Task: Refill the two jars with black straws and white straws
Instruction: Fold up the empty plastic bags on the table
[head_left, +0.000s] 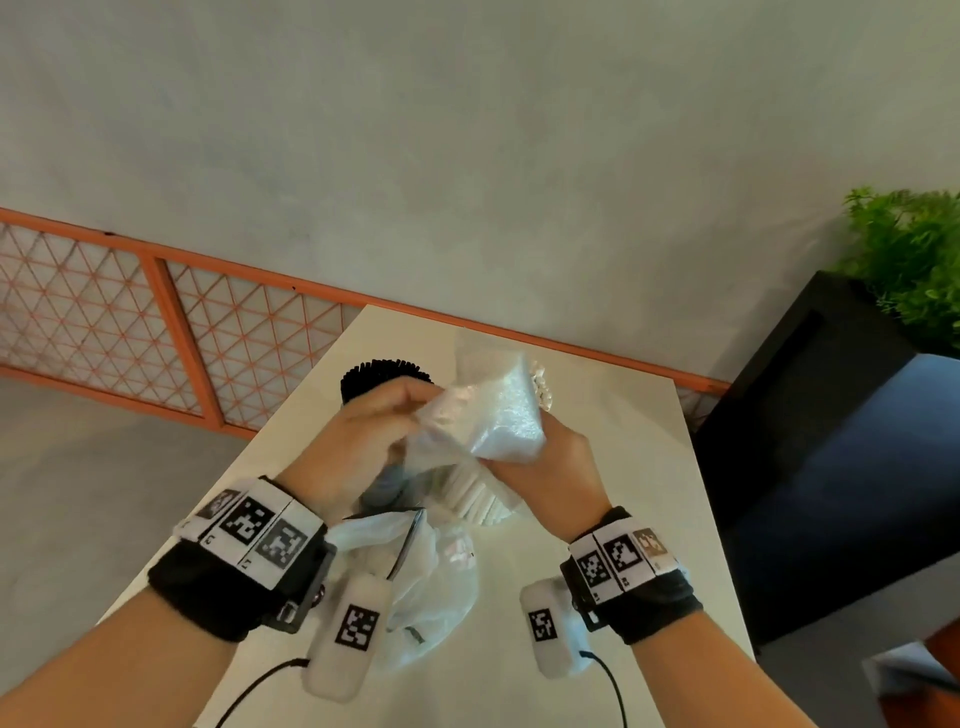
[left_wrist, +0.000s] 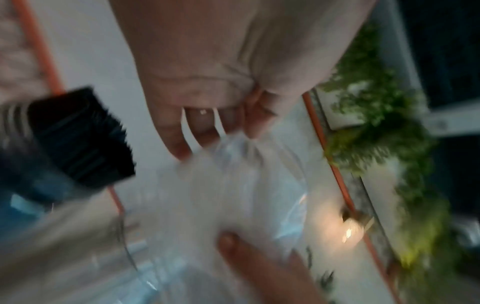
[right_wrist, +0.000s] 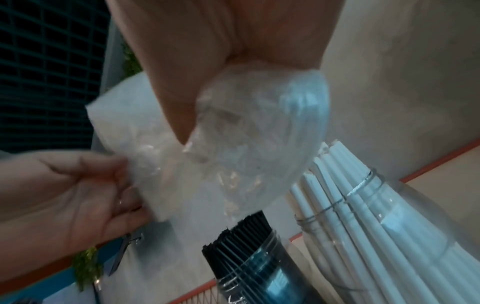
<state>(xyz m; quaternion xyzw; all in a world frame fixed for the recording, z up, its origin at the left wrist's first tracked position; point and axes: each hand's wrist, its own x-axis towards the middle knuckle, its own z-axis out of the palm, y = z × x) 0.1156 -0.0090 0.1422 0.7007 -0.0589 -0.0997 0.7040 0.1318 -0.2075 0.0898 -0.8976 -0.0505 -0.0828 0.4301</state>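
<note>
Wrist bands (head_left: 260, 530), marker-printed, are noted lowest in the head view, on both forearms.

Item: clear plastic bag (head_left: 498, 421), at centre frame, held above the surface (head_left: 613, 467). Thin, crinkled, glossy film; judged very light, limp and slippery, easily torn. It is best taken by a bunched fold, not a flat face.

Left hand (head_left: 374, 431): fingers (right_wrist: 122, 185) are seen pinching one edge of the bag. Right hand (head_left: 545, 467): fingers are curled round a gathered part of the bag, the thumb (right_wrist: 179, 115) pressed on the film.

Item: white straws (right_wrist: 345, 207), in a clear glass jar (right_wrist: 405, 236) at lower right of the right wrist view. Slender, stiff, light, matt; judged crushable if squeezed.

Item: black straws (right_wrist: 239, 230), packed upright in a second jar (right_wrist: 259, 273), just beside the first. Thin, dark, tips level.

More white straws (head_left: 478, 493) lie low at centre of the head view, under the hands; whether bagged cannot be told.
</note>
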